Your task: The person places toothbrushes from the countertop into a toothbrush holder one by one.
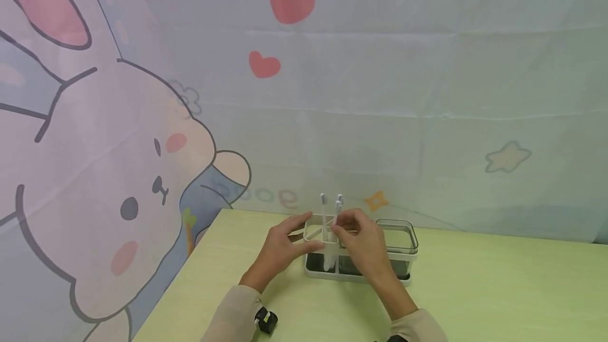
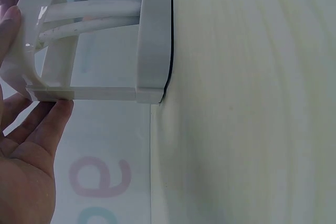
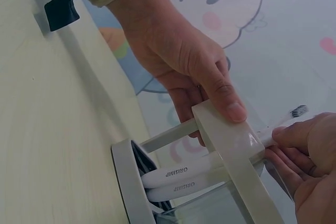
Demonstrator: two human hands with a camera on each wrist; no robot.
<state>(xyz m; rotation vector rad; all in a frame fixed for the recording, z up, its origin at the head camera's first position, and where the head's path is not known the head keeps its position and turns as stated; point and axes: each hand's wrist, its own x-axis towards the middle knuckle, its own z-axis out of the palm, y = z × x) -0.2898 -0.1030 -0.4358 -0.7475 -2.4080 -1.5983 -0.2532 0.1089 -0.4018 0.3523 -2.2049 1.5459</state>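
A white toothbrush holder (image 1: pixel 361 249) with a dark base stands on the table. My left hand (image 1: pixel 280 249) grips the left end of its upper frame (image 2: pixel 50 40), thumb in front and fingers behind. White toothbrushes (image 1: pixel 324 226) stand in the left part, bristle ends up. Two handles (image 3: pixel 181 172) printed with lettering show side by side, their lower ends at the base. With thumb and fingertips my right hand (image 1: pixel 366 241) pinches a white toothbrush (image 3: pixel 266 137) just above the frame. Part of that brush is hidden by the hand and frame.
A clear cup (image 1: pixel 396 223) sits in the right part of the holder, beside my right hand. The pale yellow table (image 1: pixel 503 284) extends to both sides. Behind it hangs a printed cloth (image 1: pixel 380 67) with a rabbit and hearts.
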